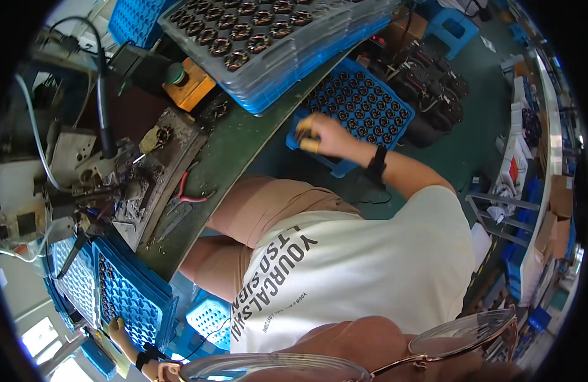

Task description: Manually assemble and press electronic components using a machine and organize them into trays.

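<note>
Two hands [332, 136], two wristbands [377, 163] and one pair of glasses [419, 361] are showing; one desk [231, 148] is carrying one red pliers [182, 188] and one orange box [191, 88]; dozens of rings [258, 43] are filling trays [307, 58].

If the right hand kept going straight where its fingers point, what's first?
Probably the edge of the green bench, ahead of the right hand. The blue tray corner also crosses that line, apparently lower; depth is unclear.

Blue tray [406, 118] w/ rows of dk. coppery rings [368, 102], 2nd blue tray [159, 313] w/ repeating cup pattern, yel. finger covers [310, 146], blk. wristband [377, 163], wht. tee [396, 235] w/ blk. lettering [284, 258], tan shorts [294, 200], dk. grn. tabletop [243, 137], orange box [197, 90] w/ grn. button [176, 74], red-handled pliers [183, 184]
</note>
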`<state>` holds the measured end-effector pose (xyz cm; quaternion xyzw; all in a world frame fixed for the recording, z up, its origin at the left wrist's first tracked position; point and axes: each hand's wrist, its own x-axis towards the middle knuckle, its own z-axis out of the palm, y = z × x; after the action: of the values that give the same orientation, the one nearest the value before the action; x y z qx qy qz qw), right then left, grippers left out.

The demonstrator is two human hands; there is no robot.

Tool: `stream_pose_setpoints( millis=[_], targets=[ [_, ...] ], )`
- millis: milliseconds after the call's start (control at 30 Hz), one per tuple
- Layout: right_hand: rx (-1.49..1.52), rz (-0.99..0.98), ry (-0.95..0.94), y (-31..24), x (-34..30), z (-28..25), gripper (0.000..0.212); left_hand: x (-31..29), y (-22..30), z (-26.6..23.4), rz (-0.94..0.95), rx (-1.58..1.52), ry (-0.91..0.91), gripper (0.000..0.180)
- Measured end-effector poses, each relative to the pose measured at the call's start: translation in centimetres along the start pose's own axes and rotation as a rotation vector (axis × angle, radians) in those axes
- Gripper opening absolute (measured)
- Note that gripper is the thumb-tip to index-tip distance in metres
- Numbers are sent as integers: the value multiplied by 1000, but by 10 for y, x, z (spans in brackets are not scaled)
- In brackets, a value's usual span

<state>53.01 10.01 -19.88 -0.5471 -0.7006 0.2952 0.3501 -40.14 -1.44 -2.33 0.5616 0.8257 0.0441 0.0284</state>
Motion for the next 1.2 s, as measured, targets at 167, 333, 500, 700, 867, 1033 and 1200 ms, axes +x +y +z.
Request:
stream_pose_setpoints(
  millis=[167, 333, 500, 700, 867, 1033, 1200],
  targets=[
    [-219, 172, 424, 121, 58, -22, 36, 8, -4, -24, -92, 90, 39, 32],
    [-694, 515, 382, 152, 87, -25, 51, -8, 84, -24, -163, 20, 285, 39],
    [-714, 482, 473, 151, 100, -4, 45, -82, 125, -47, -99, -57, 395, 36],
    [-625, 10, 471, 177, 110, 13, 34, -117, 157, -26, -161, -380, 438, 38],
    [-664, 20, 475, 165, 114, 22, 32, -121, 197, -5, -97, -378, 493, 38],
    [-522, 84, 581, 161, 114, 24, 37, -134, 224, 2, -182, -582, 494, 36],
    [-427, 136, 495, 161, 100, 17, 47, -132, 211, 24, -82, -794, 462, 39]
  ],
)
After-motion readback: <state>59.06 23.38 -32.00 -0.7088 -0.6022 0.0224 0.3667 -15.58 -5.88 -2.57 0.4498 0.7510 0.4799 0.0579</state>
